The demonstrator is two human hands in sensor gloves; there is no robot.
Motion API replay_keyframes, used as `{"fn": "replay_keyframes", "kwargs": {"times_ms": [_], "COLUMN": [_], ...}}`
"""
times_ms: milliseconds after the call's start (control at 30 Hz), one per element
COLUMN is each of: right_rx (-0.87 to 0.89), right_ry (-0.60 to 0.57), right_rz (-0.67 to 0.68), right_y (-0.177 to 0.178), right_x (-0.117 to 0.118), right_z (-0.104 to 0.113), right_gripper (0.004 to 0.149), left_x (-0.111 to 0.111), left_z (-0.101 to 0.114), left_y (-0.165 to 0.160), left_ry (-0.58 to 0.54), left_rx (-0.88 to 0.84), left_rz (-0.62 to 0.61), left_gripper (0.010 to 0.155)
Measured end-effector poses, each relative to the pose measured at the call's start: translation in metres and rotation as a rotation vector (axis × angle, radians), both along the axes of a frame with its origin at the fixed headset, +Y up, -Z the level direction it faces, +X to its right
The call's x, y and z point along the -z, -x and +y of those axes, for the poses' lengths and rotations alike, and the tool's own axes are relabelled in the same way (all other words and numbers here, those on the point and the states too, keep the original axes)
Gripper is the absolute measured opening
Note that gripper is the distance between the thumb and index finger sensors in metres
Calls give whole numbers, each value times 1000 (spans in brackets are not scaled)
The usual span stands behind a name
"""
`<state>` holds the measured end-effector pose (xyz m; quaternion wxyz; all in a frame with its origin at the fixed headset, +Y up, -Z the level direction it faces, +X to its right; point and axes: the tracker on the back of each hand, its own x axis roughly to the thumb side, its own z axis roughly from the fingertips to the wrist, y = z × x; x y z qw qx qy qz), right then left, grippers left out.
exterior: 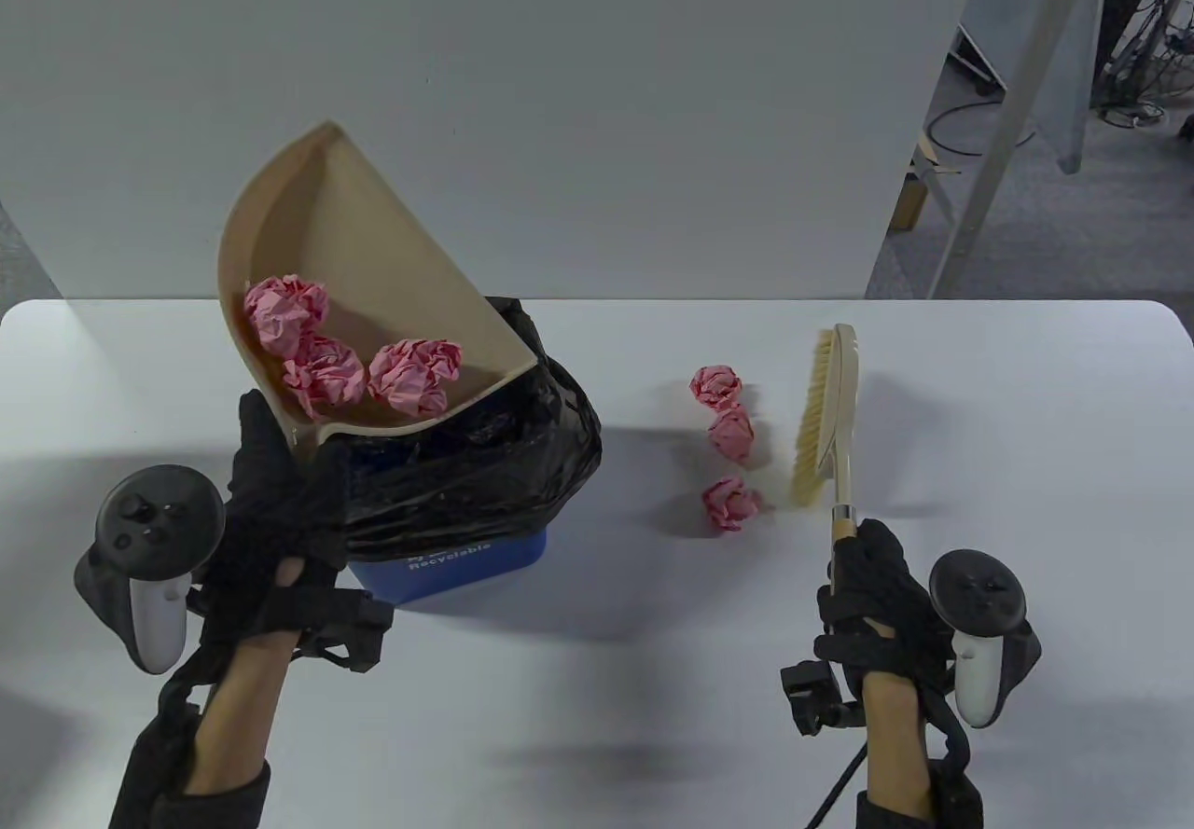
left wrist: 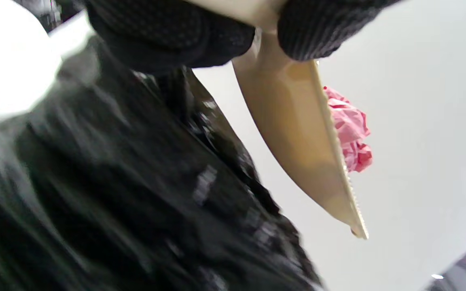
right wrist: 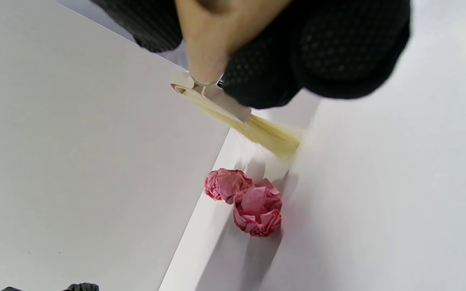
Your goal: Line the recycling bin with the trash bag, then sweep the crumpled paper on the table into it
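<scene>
Left hand (exterior: 280, 512) near bottom edge, fingers clamped on handle of beige dustpan (exterior: 364, 288), tilted up over recycling bin. Three pink crumpled paper balls (exterior: 350, 358) inside pan. Black trash bag (exterior: 485, 456) lining blue recycling bin (exterior: 448, 568), bag draped over rim. Right hand (exterior: 872, 591) curled round wooden handle of hand brush (exterior: 830, 414), bristles facing left, resting on white table (exterior: 1026, 447). Three more pink paper balls (exterior: 728, 442) on table just left of bristles, between brush and bin.
</scene>
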<state>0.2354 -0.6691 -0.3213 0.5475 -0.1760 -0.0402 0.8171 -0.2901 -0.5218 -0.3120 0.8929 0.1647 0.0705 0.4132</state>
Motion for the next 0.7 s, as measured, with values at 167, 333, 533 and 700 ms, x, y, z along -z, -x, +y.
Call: {"fn": "replay_keyframes", "kwargs": {"times_ms": [167,333,533,700], "right_rx": [-5,0,-1,-5], "right_ry": [2,3,2,1], "right_rz": [9,13,13,14], "right_y": [1,2,3,3], "right_x": [1,1,2,2], "right_z": [0,0,-1,-1], "right_gripper": [60,60,59,59], "left_x": [-2,-3,-13,-24], "left_z": [3,6,9,11], "left_y": [2,-1,-4,-8], "left_ry": [-26,-70,-171,-258], "left_rx": [353,602,673,537], "left_rz": [99,162,242,255], "left_gripper": [78,76,76,76]}}
